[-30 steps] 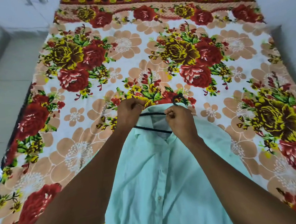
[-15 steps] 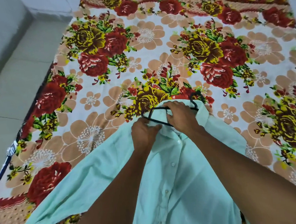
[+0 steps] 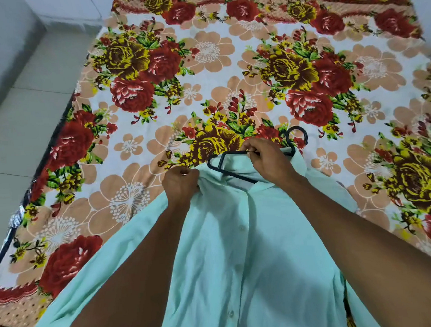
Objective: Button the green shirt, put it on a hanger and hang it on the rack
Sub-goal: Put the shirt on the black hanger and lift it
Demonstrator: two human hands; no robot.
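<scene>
The green shirt [image 3: 241, 251] lies front-up on the near part of the bed, over the floral bedsheet [image 3: 202, 62], its collar toward the far side and its buttoned placket running down the middle. A black hanger [image 3: 238, 175] sits at the collar opening, its hook [image 3: 296, 137] poking out to the right past the collar, its left end still bare above the fabric.

The left hand [image 3: 181, 186] is closed in a fist on the shirt's left shoulder cloth, bunching it. The right hand [image 3: 266, 159] is pinched on the hanger's upper bar just beside the collar (whether a fold of collar is caught in that grip too is hard to tell).

The shirt looks light, thin and thoroughly limp; it will sag and slide wherever it is not supported, and a one-point hold would let it drape and twist. The hanger is rigid and thin, so it is the better thing to steer by. The shoulder seam is probably the place to hold the cloth while the bare hanger end is worked under it; for lifting afterwards, the hook is the sensible hold.
</scene>
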